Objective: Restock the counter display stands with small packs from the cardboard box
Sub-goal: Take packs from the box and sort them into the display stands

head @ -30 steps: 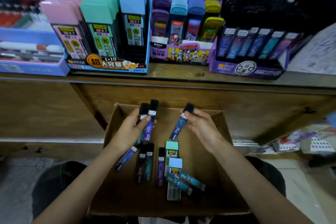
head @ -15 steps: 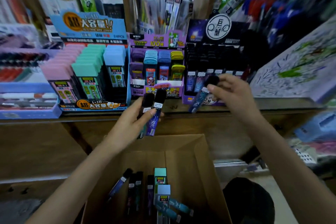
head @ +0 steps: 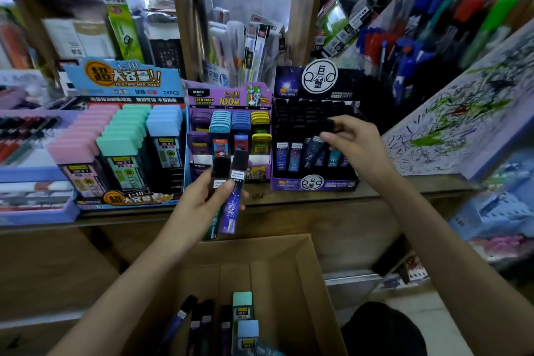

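At the centre of the frame we see the left hand clamped around two black-capped packs, upright in front of the counter edge. Right of centre, the right hand pinches the top of a dark blue pack, tilted in the front row of the dark display stand. At the bottom, the cardboard box holds more loose packs.

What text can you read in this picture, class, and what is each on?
"超大容量!!": blue stand
"24PCS": blue stand
"ULTRAMAN": purple stand
"100根": purple stand
"巨蟹": dark stand
"2B/0.7": pack in left hand
Labels on packs in the box: too blurred.
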`<control>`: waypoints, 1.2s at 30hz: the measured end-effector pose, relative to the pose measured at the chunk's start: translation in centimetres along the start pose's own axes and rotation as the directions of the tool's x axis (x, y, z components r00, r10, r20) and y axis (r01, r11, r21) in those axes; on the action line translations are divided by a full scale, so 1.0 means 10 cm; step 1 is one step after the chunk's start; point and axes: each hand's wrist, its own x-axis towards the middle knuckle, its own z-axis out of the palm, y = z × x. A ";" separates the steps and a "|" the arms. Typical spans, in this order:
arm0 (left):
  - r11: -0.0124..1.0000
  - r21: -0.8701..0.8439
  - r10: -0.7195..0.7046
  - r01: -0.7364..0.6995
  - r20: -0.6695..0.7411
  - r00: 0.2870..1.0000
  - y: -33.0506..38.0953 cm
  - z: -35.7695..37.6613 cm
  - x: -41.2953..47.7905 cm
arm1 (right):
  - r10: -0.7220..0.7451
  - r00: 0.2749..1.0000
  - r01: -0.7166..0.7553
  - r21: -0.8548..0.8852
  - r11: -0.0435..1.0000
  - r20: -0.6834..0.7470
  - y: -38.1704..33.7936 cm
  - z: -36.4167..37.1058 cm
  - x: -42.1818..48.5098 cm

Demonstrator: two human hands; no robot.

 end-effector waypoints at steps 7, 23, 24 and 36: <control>1.000 -0.029 0.000 -0.001 -0.025 1.000 0.06 0.05 0.06 | -0.003 1.000 0.003 -0.020 1.000 0.012 0.02 -0.01 0.08; 0.999 -0.046 0.027 -0.027 0.008 1.000 0.10 0.19 0.11 | 0.130 0.991 -0.130 -0.106 0.986 -0.006 0.16 0.09 0.04; 0.998 -0.049 0.028 -0.027 0.006 1.000 0.10 0.21 0.11 | 0.142 0.989 -0.146 -0.147 0.978 -0.041 0.15 0.10 0.03; 0.997 -0.056 0.064 -0.059 0.081 0.995 0.16 0.66 0.26 | 0.153 0.986 -0.163 0.166 0.973 0.071 -0.28 0.33 -0.48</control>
